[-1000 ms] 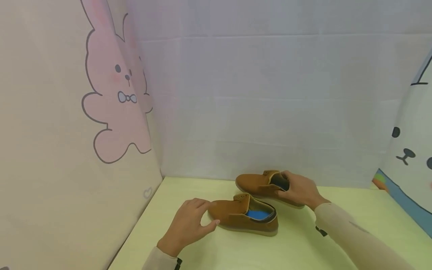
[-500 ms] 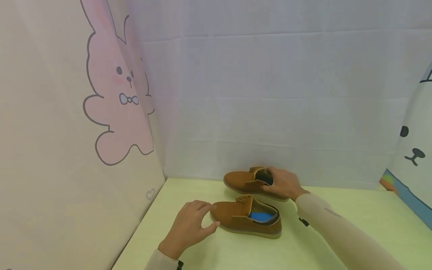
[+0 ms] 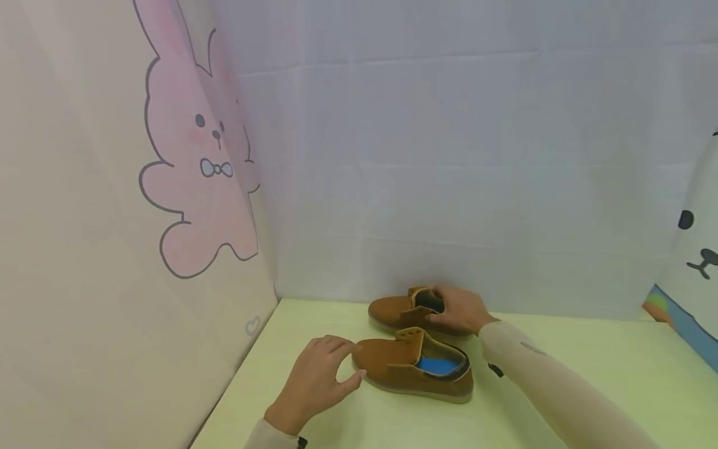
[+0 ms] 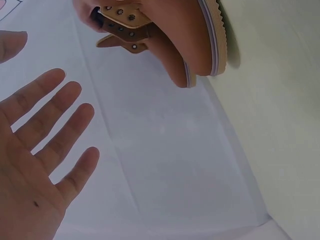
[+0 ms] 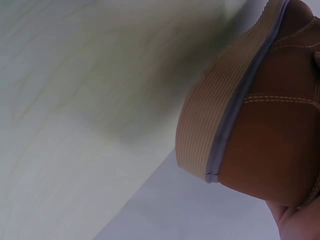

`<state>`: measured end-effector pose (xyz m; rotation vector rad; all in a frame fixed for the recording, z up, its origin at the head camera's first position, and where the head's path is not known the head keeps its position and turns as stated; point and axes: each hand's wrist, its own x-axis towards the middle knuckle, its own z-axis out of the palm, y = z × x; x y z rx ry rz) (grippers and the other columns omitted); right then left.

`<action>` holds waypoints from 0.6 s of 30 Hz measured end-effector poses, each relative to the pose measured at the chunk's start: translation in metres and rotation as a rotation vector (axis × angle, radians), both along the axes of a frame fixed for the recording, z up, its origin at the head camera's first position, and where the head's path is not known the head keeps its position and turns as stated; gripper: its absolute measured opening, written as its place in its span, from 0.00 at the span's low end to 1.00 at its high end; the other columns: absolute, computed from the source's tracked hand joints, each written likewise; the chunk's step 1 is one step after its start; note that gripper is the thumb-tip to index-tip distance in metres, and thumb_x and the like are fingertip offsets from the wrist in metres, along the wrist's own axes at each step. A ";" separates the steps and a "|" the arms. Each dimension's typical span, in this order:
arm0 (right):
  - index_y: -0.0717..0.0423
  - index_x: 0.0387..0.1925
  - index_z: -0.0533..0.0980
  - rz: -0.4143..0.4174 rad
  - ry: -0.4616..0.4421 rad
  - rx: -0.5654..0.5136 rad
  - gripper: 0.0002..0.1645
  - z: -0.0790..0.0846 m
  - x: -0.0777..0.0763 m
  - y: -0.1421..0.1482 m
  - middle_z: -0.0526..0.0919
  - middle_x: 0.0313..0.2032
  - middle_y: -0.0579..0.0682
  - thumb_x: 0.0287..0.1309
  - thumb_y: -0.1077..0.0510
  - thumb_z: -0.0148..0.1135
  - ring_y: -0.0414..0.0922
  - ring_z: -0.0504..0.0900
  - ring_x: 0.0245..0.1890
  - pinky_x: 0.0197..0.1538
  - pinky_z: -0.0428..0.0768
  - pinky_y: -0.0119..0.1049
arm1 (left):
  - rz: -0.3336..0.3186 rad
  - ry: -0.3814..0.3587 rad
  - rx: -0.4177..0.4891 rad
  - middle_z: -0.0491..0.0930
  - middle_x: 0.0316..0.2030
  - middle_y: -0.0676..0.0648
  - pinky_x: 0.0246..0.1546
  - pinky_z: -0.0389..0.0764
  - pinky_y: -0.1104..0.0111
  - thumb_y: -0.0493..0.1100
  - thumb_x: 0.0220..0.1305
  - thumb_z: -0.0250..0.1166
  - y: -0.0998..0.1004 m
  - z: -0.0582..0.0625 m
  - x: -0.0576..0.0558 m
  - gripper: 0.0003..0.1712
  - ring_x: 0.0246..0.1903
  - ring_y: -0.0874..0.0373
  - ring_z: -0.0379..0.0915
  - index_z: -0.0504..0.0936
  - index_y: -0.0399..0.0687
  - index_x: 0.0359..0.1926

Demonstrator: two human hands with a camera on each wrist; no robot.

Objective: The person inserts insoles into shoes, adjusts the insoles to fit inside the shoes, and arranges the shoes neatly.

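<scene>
Two brown lace-up shoes without laces lie side by side, toes to the left. My right hand (image 3: pixel 459 310) grips the far shoe (image 3: pixel 392 312) near its heel, thumb on the near side. The right wrist view shows that shoe's brown heel (image 5: pixel 270 145) and ribbed tan sole, with part of the hand below. The near shoe (image 3: pixel 387 362) has a blue insole and rests on the table. By its toe is my left hand (image 3: pixel 316 377), thumb and fingers spread apart. In the left wrist view, straight fingers (image 4: pixel 55 125) hold nothing, apart from the shoes.
The pale yellow table (image 3: pixel 533 411) meets a white cloth wall (image 3: pixel 449 156) just behind the far shoe. On the left, a cloth wall bears a pink rabbit (image 3: pixel 196 168). Another printed animal (image 3: pixel 701 249) shows on the right wall.
My right hand has moved left with the far shoe, bringing it behind the near one, then slightly lower. My left hand has stayed by the near shoe's toe. The head view has shifted slightly.
</scene>
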<state>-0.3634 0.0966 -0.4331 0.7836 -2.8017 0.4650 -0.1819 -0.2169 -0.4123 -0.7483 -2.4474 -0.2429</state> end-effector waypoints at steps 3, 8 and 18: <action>0.53 0.54 0.72 0.007 -0.003 0.012 0.40 -0.003 -0.003 -0.006 0.79 0.48 0.51 0.44 0.34 0.65 0.51 0.77 0.44 0.41 0.77 0.52 | 0.011 0.003 -0.003 0.79 0.42 0.59 0.48 0.72 0.60 0.61 0.59 0.58 -0.002 0.001 -0.001 0.20 0.46 0.60 0.72 0.80 0.55 0.45; 0.53 0.54 0.72 0.029 -0.004 0.001 0.40 -0.004 -0.002 -0.013 0.79 0.48 0.52 0.44 0.34 0.65 0.52 0.78 0.44 0.41 0.77 0.52 | -0.003 0.020 0.006 0.78 0.41 0.60 0.47 0.73 0.61 0.59 0.58 0.60 -0.003 0.003 -0.002 0.18 0.45 0.61 0.72 0.80 0.56 0.44; 0.53 0.55 0.71 0.044 -0.049 0.001 0.40 -0.011 -0.006 -0.015 0.78 0.49 0.52 0.45 0.35 0.66 0.51 0.77 0.46 0.43 0.77 0.52 | -0.001 -0.003 0.007 0.79 0.41 0.59 0.47 0.73 0.60 0.58 0.59 0.60 -0.004 0.003 0.000 0.17 0.45 0.60 0.73 0.81 0.57 0.44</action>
